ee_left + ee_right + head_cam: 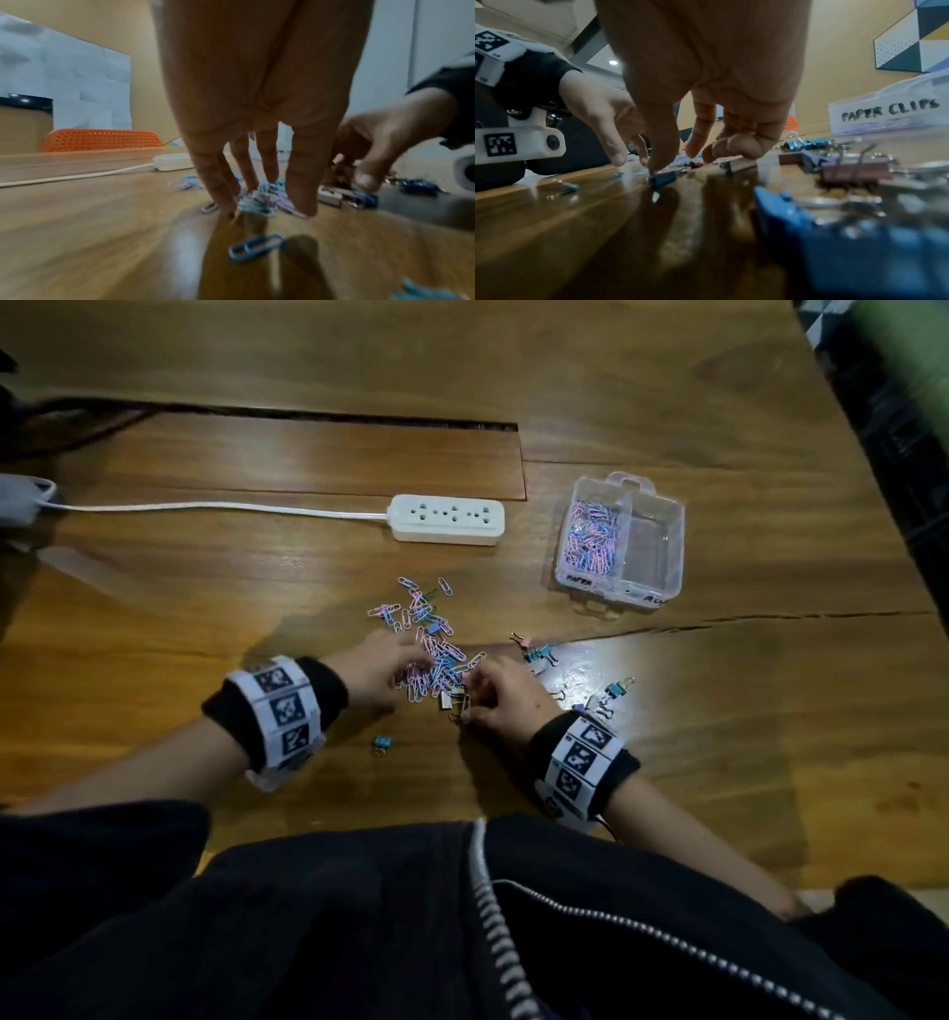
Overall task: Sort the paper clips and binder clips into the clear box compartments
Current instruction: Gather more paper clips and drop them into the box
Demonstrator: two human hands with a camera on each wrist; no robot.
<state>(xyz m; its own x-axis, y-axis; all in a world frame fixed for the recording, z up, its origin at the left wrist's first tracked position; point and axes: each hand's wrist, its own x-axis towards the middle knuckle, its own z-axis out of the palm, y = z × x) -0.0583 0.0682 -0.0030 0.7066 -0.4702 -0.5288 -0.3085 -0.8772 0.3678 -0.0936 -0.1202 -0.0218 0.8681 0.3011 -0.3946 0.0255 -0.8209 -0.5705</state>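
Paper clips (434,654) are heaped on the counter (719,762) between both hands, with binder clips (539,654) scattered just right. Left hand (377,667) fingers (303,190) are held straight, tips raking the heap; nothing is gripped. Right hand (506,695) fingers are half curled over a blue binder clip (662,178); a grip cannot be confirmed. Clips could be mixed when raked together, since both kinds touch. Clear box (621,541) stands well apart, its left compartment filled. Glossy wood and a power strip (447,518) are seen.
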